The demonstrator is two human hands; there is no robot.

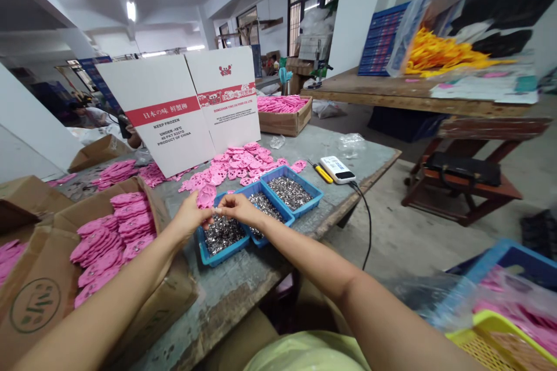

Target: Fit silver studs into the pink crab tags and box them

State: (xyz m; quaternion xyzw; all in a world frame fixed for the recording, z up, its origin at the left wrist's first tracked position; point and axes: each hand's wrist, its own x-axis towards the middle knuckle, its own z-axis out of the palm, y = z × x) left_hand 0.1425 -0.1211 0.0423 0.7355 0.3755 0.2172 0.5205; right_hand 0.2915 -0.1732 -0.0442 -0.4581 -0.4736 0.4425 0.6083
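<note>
Watching remotely, I see the pink openwork piece [206,195] by the leftmost blue tray [225,257]; it looks light, thin, best gripped at its rim; my left hand [190,214] pinches it; my right hand's [239,208] fingers bunch alongside, their grip untellable.

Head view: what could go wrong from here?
The pink piece could slip from the left hand into the small metal parts below. A knock might spill the open blue trays near the edge of the table. The black cable hangs off that edge; a snag could drag the white device.
</note>
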